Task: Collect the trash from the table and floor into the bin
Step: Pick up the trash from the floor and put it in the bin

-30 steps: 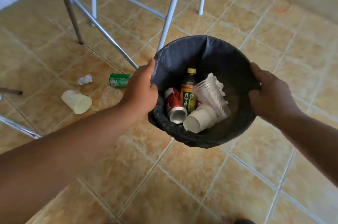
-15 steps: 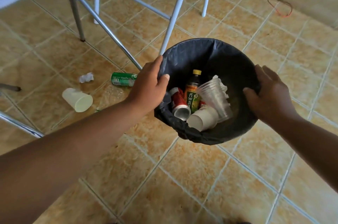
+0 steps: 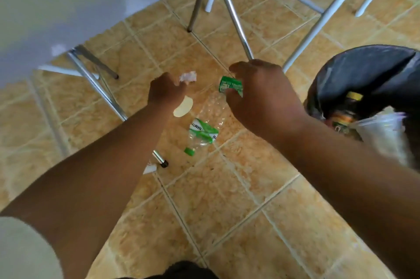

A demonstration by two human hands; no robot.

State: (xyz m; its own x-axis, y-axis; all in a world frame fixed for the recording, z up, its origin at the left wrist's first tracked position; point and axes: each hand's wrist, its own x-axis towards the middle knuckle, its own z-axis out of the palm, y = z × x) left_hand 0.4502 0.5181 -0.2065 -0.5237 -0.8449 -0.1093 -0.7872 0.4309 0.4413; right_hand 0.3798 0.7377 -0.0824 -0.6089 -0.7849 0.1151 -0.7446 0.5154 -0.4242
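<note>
Okay, my right hand is clamped on the green can, my left hand curled over the crumpled tissue, grip unclear. Clear plastic bottle lies on the floor between; lined bin sits right.

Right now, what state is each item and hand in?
Left hand: closed around the paper cup, beside the crumpled tissue.
Right hand: closing on the green can.
Plastic bottle: lying on the floor, capped.
Bin: lined, partly filled.
</note>
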